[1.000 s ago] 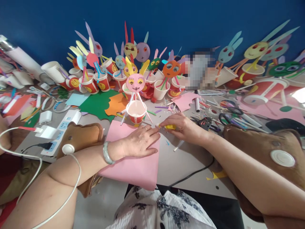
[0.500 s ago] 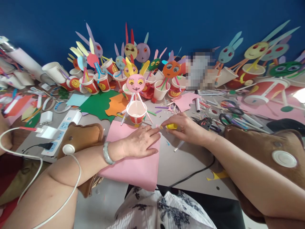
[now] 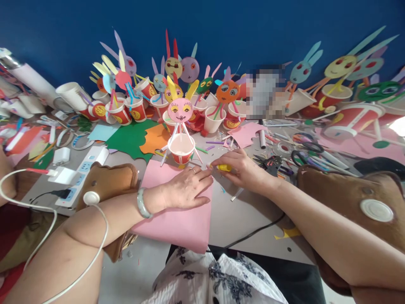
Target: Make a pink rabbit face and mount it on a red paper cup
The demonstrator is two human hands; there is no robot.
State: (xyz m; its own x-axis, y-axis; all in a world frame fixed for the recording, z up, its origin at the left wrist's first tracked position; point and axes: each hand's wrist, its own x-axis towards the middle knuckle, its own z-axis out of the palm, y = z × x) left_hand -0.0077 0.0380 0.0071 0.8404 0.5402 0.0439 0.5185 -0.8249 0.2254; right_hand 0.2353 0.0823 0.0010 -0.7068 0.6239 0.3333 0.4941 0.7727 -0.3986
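My left hand (image 3: 190,185) lies flat with its fingers loosely spread on a sheet of pink paper (image 3: 177,230). In my right hand (image 3: 243,171) is a short yellow tube (image 3: 224,167), gripped between thumb and fingers. The tube's tip points left, close beside my left fingertips. Whether a small scrap lies under those fingertips is too hard to make out. Just behind my left hand stands a paper cup (image 3: 181,152) with straw limbs. It carries a round pink paper face (image 3: 180,110) with yellow ears.
Several cup figures, including an orange-faced one (image 3: 228,91), line the blue wall. Green paper (image 3: 129,139) lies left of centre. Scissors (image 3: 299,158) and pliers (image 3: 270,164) lie on the right. Brown pouches (image 3: 341,190) flank my arms, and a power strip (image 3: 84,173) sits left.
My right hand has shifted slightly left with the yellow tube, bringing its tip nearer my left fingertips. My left hand stays in place.
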